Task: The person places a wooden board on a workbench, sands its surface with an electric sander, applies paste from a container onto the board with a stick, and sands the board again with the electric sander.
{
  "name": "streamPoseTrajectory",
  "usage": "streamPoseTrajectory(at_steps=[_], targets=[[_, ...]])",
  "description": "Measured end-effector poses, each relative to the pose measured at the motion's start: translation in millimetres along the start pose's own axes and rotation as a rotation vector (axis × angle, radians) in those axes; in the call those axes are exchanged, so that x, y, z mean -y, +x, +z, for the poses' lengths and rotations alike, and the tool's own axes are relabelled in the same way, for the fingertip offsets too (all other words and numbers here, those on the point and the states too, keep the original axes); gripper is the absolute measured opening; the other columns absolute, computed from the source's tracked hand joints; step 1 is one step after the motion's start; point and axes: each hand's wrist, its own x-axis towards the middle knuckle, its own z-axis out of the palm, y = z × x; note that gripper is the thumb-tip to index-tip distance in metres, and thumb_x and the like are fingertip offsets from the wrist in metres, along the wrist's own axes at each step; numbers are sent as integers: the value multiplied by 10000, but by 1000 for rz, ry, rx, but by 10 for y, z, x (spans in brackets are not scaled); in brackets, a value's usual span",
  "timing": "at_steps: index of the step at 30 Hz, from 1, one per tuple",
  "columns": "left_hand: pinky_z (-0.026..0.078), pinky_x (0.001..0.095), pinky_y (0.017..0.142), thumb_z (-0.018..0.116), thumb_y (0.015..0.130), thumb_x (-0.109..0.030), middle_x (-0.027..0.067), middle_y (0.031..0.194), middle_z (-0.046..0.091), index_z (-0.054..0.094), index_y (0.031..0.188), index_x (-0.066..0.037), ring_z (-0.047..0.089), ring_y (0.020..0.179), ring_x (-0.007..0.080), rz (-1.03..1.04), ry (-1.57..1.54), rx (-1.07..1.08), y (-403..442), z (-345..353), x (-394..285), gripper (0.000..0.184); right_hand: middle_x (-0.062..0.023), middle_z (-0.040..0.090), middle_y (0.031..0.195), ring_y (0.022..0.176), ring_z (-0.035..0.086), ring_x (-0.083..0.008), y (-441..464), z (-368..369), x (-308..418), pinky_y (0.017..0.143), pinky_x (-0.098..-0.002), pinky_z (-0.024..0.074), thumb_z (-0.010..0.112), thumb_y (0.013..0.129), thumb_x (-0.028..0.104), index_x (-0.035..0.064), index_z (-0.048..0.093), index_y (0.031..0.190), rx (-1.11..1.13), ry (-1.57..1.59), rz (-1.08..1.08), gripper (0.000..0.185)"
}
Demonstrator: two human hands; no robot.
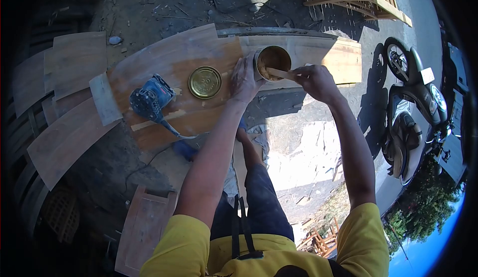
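Note:
My left hand (pixel 243 79) grips the side of an open metal can (pixel 273 53), which is tilted so that its mouth faces me. Brownish paste coats the inside of the can. In my right hand (pixel 318 82) is a flat wooden stick (pixel 283 74), pinched between the fingers, its far end inside the can. Left of my left hand, a round gold lid (pixel 204 82) lies flat on a wooden panel (pixel 189 53). A blue electric sander (pixel 152 98) rests on the same panel, with its cable trailing toward me.
Several curved wooden panels (pixel 74 132) lie at the left, and another panel (pixel 141 227) is below. Wooden chair frames (pixel 358 0) stand at the upper right. A motorcycle (pixel 416 103) is parked at the right. Bright sun falls on a pale sheet (pixel 303 152) on the ground.

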Motion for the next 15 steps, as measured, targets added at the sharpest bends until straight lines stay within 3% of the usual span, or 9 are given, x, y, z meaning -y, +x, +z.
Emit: streamPoseTrajectory(at_steps=[4,8,11,14,15], targets=[[380,537,1253,959,722,-231,149,1519,576,395,1580,-122,515,1424,438,-38,21,14,-2,-4,-33,1033,-150,818,966,851,781,-268,-19,-7,-139,845,-402,597,737,980,196,131,832,1200,38,138,50,249],[379,526,1259,958,724,-241,146,1516,578,391,1581,-121,519,1424,430,-20,63,-5,-9,5,-29,1035,-157,813,991,878,779,-302,-75,-19,-86,845,-418,599,720,981,167,129,831,1192,24,69,73,242],[382,527,1255,952,735,-243,146,1521,573,386,1583,-118,519,1425,427,-10,41,-15,-8,22,0,1027,-142,770,970,887,755,-360,-55,3,52,803,-485,588,638,949,63,143,827,1137,-157,-262,-106,278],[381,523,1257,947,745,-243,150,1515,574,385,1582,-107,520,1425,424,7,68,-18,-14,30,9,1017,-141,751,966,889,759,-345,103,111,243,784,-477,590,640,908,53,150,825,1083,-161,-479,-189,273],[381,523,1257,947,745,-243,150,1515,574,385,1582,-107,520,1425,424,5,69,-16,-29,29,14,1017,-153,757,930,910,763,-335,183,213,279,784,-456,598,655,878,46,150,822,990,-149,-545,-268,227]])
